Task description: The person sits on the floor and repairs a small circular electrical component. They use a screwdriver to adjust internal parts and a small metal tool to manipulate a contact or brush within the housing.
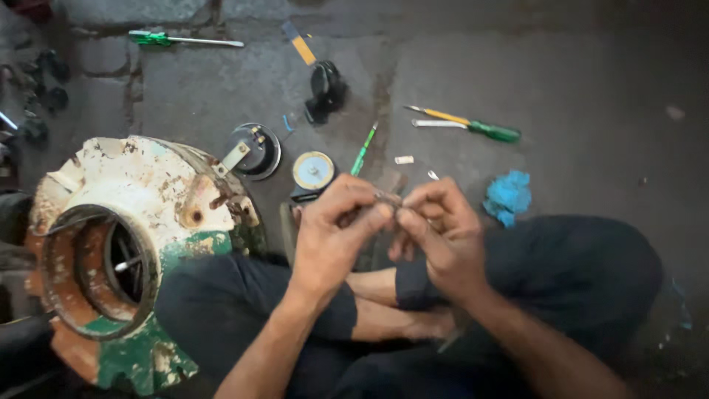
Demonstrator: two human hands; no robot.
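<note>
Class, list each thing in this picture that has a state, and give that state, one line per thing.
Left hand: closed on a small dark part, which is blurred.
Right hand: pinching the same part.
Rusty motor housing: open, paint flaking, tilted beside the person's knee.
Green screwdriver: lying flat on the floor, untouched.
Blue cloth: crumpled on the floor.
Round dial gauge: face up on the floor.

Your left hand (332, 236) and right hand (443, 240) close over a small dark part (387, 198); its shape is mostly hidden and blurred. The motor housing (125, 251) runs off the left and bottom edges. Dark items (44, 89) at upper left, possibly tools, cannot be told.
</note>
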